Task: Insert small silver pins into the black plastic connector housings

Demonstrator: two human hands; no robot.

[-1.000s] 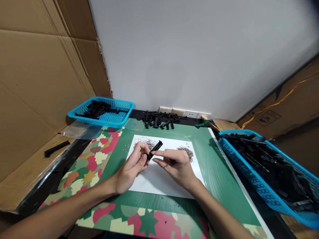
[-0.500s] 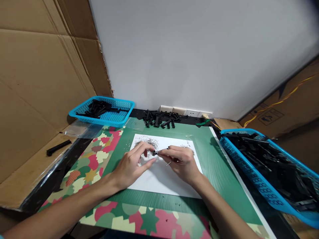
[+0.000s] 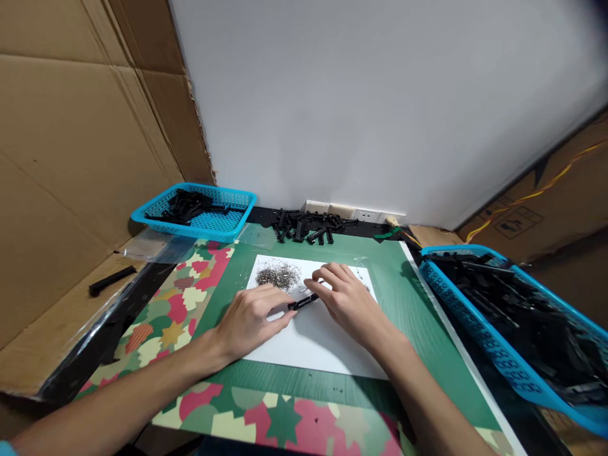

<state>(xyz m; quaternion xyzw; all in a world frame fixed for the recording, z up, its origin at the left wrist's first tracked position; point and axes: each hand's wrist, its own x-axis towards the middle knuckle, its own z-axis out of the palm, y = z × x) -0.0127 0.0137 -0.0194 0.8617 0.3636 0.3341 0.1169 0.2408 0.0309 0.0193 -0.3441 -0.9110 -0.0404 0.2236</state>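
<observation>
My left hand (image 3: 254, 320) pinches the left end of a slim black plastic part (image 3: 304, 302) between thumb and fingers, just above a white sheet (image 3: 313, 342). Over the part's right end is my right hand (image 3: 346, 297), fingers bent and closed on a thin metal tool (image 3: 306, 290), mostly hidden by the fingers; its exact kind cannot be made out. Behind my hands, a heap of tiny metal pieces (image 3: 278, 275) lies on the sheet. A second small heap is largely covered by my right hand.
Loose black parts (image 3: 304, 227) lie along the wall. A blue basket (image 3: 213, 225) with black parts stands back left, and a fuller blue basket (image 3: 503, 373) at the right. One black part (image 3: 112, 280) rests on cardboard at left. A green mat (image 3: 408, 316) covers the table.
The black part has passed from my right hand to my left, which now pinches its end. My right hand has turned over it, the metal tool now pointing left.
</observation>
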